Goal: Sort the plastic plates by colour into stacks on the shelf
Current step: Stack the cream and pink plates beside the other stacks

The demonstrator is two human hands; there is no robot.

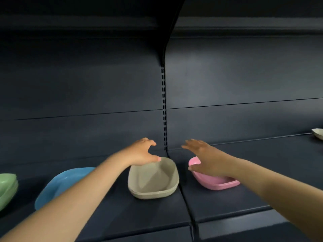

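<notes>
Four colours of deep plastic plates sit in a row on the dark shelf (pixel 139 215). A green stack (pixel 7 187) is at the far left, a blue plate (pixel 59 184) beside it, a beige stack (pixel 153 179) in the middle and a pink stack (pixel 216 182) to its right. My left hand (pixel 143 151) hovers over the beige stack's far left corner, fingers spread, thumb at its rim. My right hand (pixel 208 154) is flat above the pink stack, fingers straight, hiding part of it.
A cream plate (pixel 318 135) lies at the far right edge of the shelf. A slotted upright (pixel 164 109) splits the back panel into two bays. Another shelf hangs overhead.
</notes>
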